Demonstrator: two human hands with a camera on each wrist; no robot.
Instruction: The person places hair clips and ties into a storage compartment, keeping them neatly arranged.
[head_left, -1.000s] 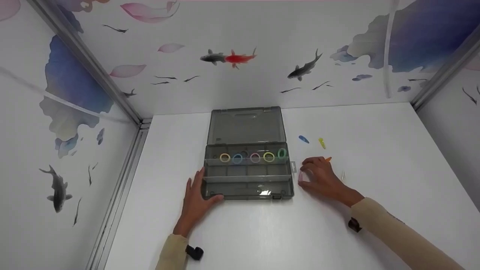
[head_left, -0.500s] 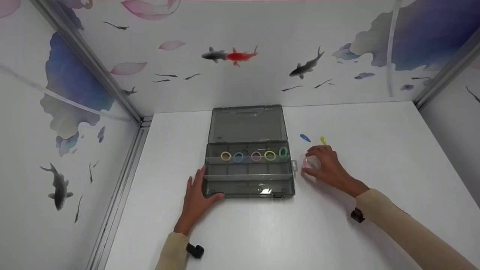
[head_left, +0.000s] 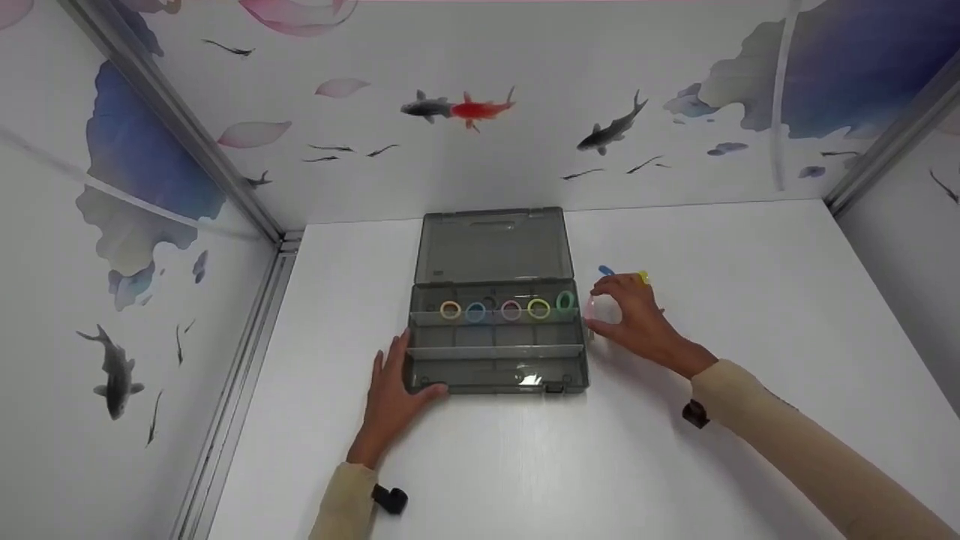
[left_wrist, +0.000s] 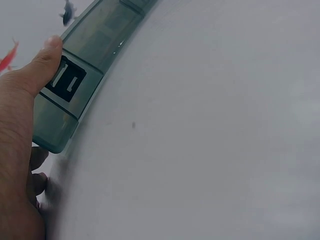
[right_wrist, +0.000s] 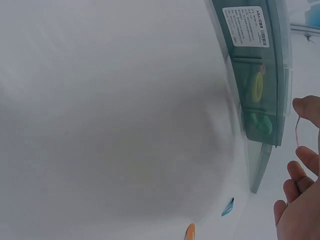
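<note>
A grey see-through compartment box [head_left: 496, 370] lies with its lid [head_left: 495, 247] tilted back. My left hand [head_left: 391, 409] rests at its front left corner, fingers spread along the side and thumb across the front edge; in the left wrist view the thumb [left_wrist: 46, 62] presses the front wall beside a dark latch. Beside the box's right edge, my right hand [head_left: 637, 319] pinches a thin pink hair clip [head_left: 590, 307] between thumb and index finger. Several coloured hair ties, including yellow [head_left: 538, 319] and green [right_wrist: 265, 124] ones, sit in the back row.
A blue hair clip [head_left: 605, 270] and a yellow one [head_left: 644, 277] lie on the white table [head_left: 495, 465], partly behind my right hand. An orange hair clip [right_wrist: 190, 232] shows in the right wrist view. Printed walls stand behind and at both sides.
My right hand lifts the pink hair clip from the table, first drawing back and up, then moving left to the box's right edge. My left hand stays on the corner.
</note>
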